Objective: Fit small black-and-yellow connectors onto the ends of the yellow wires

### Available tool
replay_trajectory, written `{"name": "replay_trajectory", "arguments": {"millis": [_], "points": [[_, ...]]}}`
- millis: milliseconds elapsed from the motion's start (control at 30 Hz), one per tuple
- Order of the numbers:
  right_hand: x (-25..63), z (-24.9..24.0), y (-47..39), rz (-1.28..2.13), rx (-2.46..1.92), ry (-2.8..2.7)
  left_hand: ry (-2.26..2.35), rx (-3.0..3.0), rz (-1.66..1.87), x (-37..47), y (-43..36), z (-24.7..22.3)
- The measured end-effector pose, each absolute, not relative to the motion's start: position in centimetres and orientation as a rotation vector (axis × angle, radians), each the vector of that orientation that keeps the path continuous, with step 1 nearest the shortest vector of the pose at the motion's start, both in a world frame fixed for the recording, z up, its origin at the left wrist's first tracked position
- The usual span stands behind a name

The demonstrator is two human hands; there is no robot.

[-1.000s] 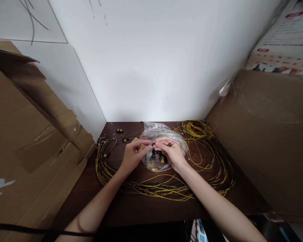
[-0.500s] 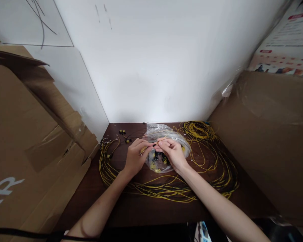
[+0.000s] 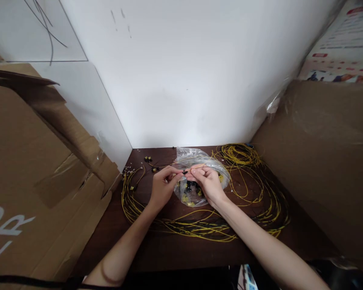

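Head view, left hand (image 3: 164, 184): thumb and index pinched together on small black connector (image 3: 185, 172)
Right hand (image 3: 210, 183): thumb and index closed on thin wire (image 3: 196, 168), just right of connector
Connector place: between both hands' fingertips, over clear plastic bag (image 3: 188, 154)
Yellow-black wire bundle (image 3: 196, 230): curves along near side, on dark tabletop (image 3: 169, 255)
Yellow wire coil (image 3: 240, 155): far right

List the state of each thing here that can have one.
Left hand, pinched at small black part
Right hand, pinched on thin wire
Clear plastic bag, creased
Far-right yellow wires, coiled
Nearer yellow wires, loosely bundled, curving
Left cardboard box, upper edge ragged
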State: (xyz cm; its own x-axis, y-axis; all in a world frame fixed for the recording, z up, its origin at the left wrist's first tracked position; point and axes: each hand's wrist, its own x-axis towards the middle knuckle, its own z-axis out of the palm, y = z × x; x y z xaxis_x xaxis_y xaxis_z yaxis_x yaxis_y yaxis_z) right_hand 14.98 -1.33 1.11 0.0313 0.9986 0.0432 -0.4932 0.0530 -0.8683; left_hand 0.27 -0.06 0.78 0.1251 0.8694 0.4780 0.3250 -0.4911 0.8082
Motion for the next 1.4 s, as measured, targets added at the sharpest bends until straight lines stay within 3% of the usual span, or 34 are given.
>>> {"name": "replay_trajectory", "arguments": {"millis": [1400], "points": [[15.82,1.65,-1.27,1.405,-0.833,-0.814,1.248,1.989,1.419,0.54,-0.44,0.80]]}}
